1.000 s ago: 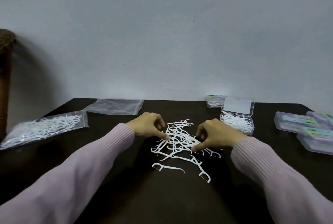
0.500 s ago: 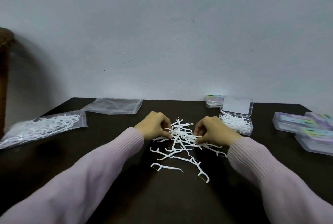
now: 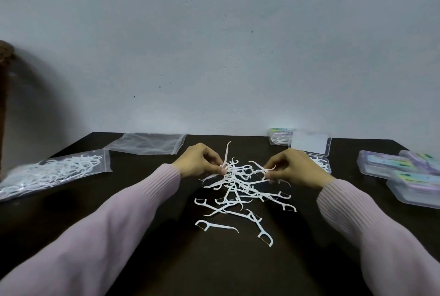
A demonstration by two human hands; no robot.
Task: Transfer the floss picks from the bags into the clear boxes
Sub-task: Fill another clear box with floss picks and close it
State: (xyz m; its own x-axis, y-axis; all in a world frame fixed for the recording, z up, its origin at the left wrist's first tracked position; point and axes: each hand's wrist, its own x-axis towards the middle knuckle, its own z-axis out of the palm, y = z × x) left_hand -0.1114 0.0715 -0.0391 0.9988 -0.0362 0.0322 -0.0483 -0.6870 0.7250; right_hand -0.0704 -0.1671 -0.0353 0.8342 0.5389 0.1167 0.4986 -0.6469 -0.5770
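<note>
At the far left of the dark matte table point(image 3: 238, 272) lies a clear, crinkled zip bag point(image 3: 47, 172) stuffed with thin white plastic floss picks, its long axis running from near-left to far-right. Beyond it, near the wall, a second clear plastic bag point(image 3: 147, 144) lies flat and limp. The left hand point(image 3: 198, 163), in a ribbed pale-pink knit sleeve point(image 3: 119, 219), pinches a bunch of picks at the left edge of the loose white floss-pick pile point(image 3: 240, 191); one pinched pick stands almost upright, its curved pointed tail aimed at the wall. The pile sprawls mid-table, picks crossing every way; the nearest ones lie flat, left to right, forked heads and tails both visible. The right hand point(image 3: 294, 168) pinches one or two picks at the pile's right edge, tails pointing up-left. Behind it stands an open clear rectangular box point(image 3: 319, 160) holding picks, lid raised. A closed small box point(image 3: 278, 136) sits by the wall, and stacked clear lidded boxes point(image 3: 402, 176) with pastel labels sit far right
</note>
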